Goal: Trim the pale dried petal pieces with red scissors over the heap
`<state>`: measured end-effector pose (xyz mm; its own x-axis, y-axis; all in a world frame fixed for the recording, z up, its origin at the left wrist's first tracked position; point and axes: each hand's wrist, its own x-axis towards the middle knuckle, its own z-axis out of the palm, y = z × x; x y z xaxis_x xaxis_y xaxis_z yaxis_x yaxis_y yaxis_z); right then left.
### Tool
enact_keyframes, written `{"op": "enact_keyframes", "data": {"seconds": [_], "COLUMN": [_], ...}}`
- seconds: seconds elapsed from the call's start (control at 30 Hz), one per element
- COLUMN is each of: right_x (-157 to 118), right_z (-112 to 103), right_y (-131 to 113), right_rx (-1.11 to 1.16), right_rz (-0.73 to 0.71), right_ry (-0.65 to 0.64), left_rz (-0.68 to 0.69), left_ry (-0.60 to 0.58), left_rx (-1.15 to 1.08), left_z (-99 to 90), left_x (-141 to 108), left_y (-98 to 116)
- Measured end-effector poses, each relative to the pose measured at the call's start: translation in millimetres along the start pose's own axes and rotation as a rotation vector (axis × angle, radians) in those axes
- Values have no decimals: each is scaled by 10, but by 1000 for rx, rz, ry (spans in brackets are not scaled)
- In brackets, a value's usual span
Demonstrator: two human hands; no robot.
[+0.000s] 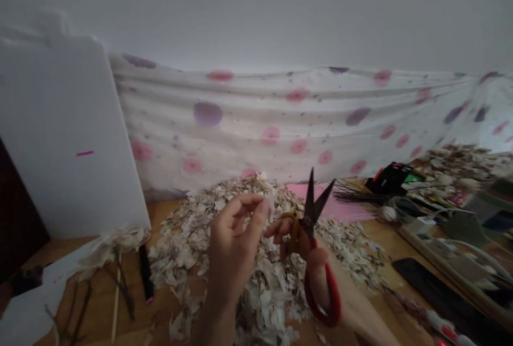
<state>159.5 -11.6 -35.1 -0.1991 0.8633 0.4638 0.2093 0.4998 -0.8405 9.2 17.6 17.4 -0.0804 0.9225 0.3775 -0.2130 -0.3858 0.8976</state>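
My left hand (236, 244) is raised over a heap of pale, curled scraps (180, 252), thumb and forefinger pinching a small whitish, translucent piece (271, 204). Just to the right, my right hand (298, 241) holds scissors (310, 220) with one red and one yellow handle loop. Their dark blades point up and stand apart, with nothing between them. The fingertips of my right hand come close to the pinched piece; whether they touch it is unclear.
A white board (80, 175) stands at the left, near twigs and a black marker (145, 274). Behind the heap lies a pink sheet (348, 206), with dark wires beside it. At the right are a phone (425, 282) and a power strip (452, 260). Patterned cloth (240, 116) hangs behind.
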Motion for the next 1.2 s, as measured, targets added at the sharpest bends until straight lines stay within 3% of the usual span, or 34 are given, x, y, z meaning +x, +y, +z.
{"op": "enact_keyframes", "data": {"seconds": [0.1,0.53,0.93,1.07,1.2], "right_x": [7,107,160,150,98], "right_z": [-14,-55,-142,-203,-235], "right_y": [-127,-214,-163,-184,-225], "right_rx": [-187,-427,-445,-345,-328], "right_rz": [49,24,164,107,67], "right_ry": [-77,-16,-14,41,-20], "left_rz": [23,-30,-38,-43,-56], "left_ry": [49,-31,7,21,22], "left_rx": [23,25,25,5,-8], "left_z": [11,38,-2,-24,-21], "left_x": [-25,-54,-38,-16,-14], "left_y": [23,97,95,92,85]}}
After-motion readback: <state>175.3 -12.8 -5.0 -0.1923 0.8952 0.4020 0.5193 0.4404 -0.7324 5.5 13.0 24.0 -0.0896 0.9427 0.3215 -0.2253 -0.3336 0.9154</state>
